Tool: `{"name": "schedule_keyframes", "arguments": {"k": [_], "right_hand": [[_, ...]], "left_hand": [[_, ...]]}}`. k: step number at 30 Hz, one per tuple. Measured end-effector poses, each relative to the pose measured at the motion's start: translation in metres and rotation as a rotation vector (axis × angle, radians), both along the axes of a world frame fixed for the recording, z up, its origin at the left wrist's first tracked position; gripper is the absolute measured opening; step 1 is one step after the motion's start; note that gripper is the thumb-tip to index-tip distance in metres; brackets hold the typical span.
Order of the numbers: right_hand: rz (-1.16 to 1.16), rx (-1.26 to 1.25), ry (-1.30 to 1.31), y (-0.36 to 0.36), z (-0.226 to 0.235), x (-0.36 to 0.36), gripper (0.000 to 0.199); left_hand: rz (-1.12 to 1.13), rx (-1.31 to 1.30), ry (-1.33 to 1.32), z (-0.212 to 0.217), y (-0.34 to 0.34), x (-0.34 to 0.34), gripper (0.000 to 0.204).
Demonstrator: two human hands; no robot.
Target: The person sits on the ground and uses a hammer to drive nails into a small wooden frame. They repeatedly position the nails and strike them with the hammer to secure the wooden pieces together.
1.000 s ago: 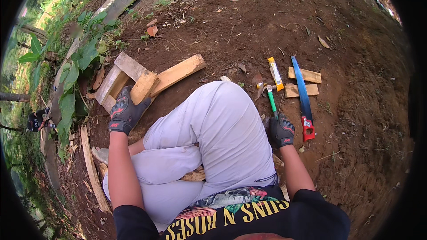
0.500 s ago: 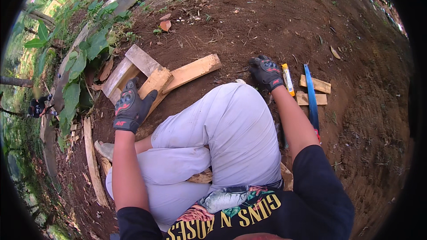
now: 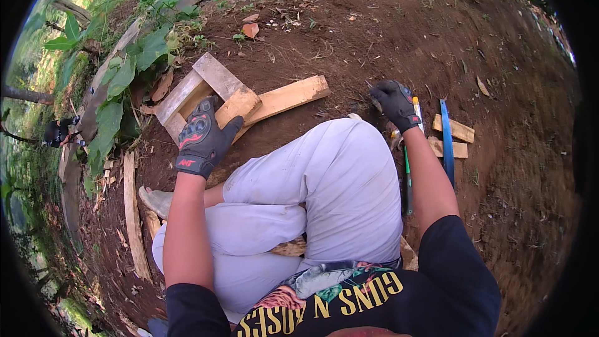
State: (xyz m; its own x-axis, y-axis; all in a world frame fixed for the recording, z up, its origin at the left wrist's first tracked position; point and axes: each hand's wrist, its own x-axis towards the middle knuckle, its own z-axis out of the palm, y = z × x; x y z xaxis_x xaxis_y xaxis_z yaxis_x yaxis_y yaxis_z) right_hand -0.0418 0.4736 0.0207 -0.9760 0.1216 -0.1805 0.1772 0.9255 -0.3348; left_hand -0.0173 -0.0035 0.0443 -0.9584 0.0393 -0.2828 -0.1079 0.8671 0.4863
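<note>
My left hand [image 3: 203,134], in a black glove with red marks, grips a piecework of wooden planks [image 3: 218,73] on the ground at the left. Its thumb and fingers straddle a short wood block [image 3: 240,105]; the fingertips are partly hidden. A longer plank [image 3: 290,98] runs from there to the right. My right hand [image 3: 393,101], gloved alike, is low over the soil beyond my knee. Its fingers are curled together, and what they hold, if anything, cannot be made out. Beside that wrist lies a yellow-and-white tube-like object [image 3: 417,111], partly covered.
A blue saw blade [image 3: 447,140] lies across two short wood pieces [image 3: 460,131] at the right. A green-handled tool [image 3: 408,171] lies beside my right forearm. A long wood strip [image 3: 133,218] is at the left. Leafy plants [image 3: 118,97] border a concrete edge; another person [image 3: 57,132] is farther off.
My right hand has turned and its fingers are more tightly curled, now partly covering the yellow tube. The green-handled tool shows more. My left hand stays on the wood; the whole view has shifted slightly.
</note>
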Motion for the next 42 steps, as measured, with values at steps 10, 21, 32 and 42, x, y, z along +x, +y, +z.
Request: {"name": "schedule_keyframes", "arguments": {"k": [10,21,32,42], "right_hand": [[0.473,-0.65,-0.108,-0.234,0.115,-0.043,0.033],[0.569,-0.782,-0.135,-0.291,0.08,-0.062,0.027],[0.42,0.119,0.083,-0.238,0.058,-0.076,0.062],[0.498,-0.228,-0.149,-0.206,0.071,-0.083,0.062]], "left_hand": [[0.282,1.012,0.089,0.036,0.012,-0.007,0.035],[0.519,1.168,0.129,0.013,-0.012,-0.017,0.026],[0.463,0.824,0.05,-0.008,0.012,-0.02,0.031],[0.314,0.479,0.219,-0.045,0.036,-0.015,0.022]]}}
